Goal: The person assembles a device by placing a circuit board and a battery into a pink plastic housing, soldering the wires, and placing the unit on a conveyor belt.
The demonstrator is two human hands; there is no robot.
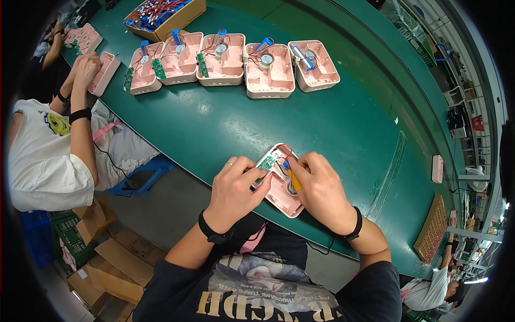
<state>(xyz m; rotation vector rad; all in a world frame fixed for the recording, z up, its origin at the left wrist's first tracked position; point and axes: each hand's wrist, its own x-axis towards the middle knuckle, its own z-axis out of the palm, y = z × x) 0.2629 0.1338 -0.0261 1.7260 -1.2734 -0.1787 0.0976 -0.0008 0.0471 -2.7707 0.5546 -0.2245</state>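
Note:
A pink plastic housing (282, 199) sits tilted on the green table in front of me, between my two hands. My left hand (236, 188) pinches a green circuit board (266, 162) at the housing's upper left edge. Red and dark wires (288, 152) loop from the board across the housing. My right hand (323, 188) has its fingers closed on a blue-and-yellow piece (293, 180) over the housing's right side; its exact kind is partly covered by the fingers. Beneath it, the edge of a round silvery part (291, 189) shows.
Several pink housings (268, 86) with boards, wires and blue cylindrical batteries stand in a row at the table's far side. Behind them is a cardboard box (185, 16) of batteries. A co-worker's hands (86, 70) are at the left; a brown slotted tray (431, 228) lies right.

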